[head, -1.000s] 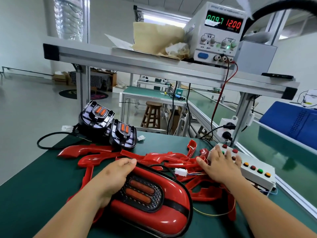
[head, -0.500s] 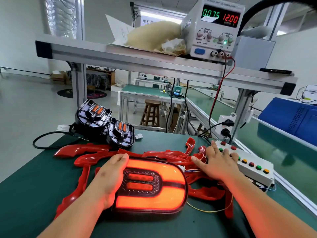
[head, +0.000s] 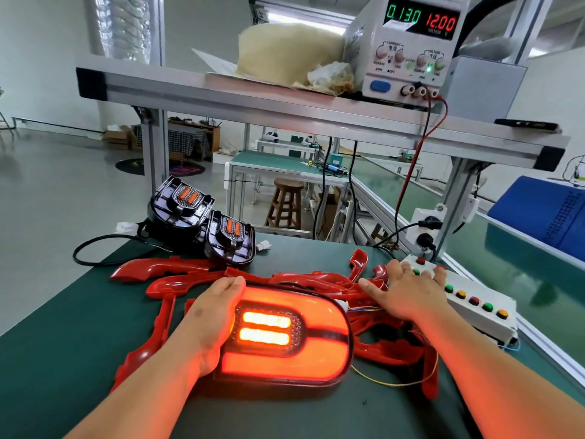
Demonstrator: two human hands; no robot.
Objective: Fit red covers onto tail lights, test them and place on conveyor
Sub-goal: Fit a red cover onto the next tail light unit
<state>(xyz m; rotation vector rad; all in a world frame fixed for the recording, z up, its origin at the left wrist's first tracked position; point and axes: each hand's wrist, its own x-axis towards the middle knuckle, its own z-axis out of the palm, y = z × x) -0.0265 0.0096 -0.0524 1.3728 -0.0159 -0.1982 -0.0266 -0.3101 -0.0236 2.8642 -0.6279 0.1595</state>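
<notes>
Our left hand (head: 209, 321) rests on the glowing tail light (head: 285, 335), fingers pressed together along its left edge. Our right hand (head: 408, 294) spreads its fingers across the button box (head: 484, 312). Red covers (head: 190, 275) crowd beyond both sets of fingertips; bare green mat (head: 72, 359) opens left of the left hand.

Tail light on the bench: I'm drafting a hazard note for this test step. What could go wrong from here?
The lit tail light lies among loose red covers, steadied only by the left hand; it could slide. Its thin wires run through the covers and could snag when it is lifted.
</notes>
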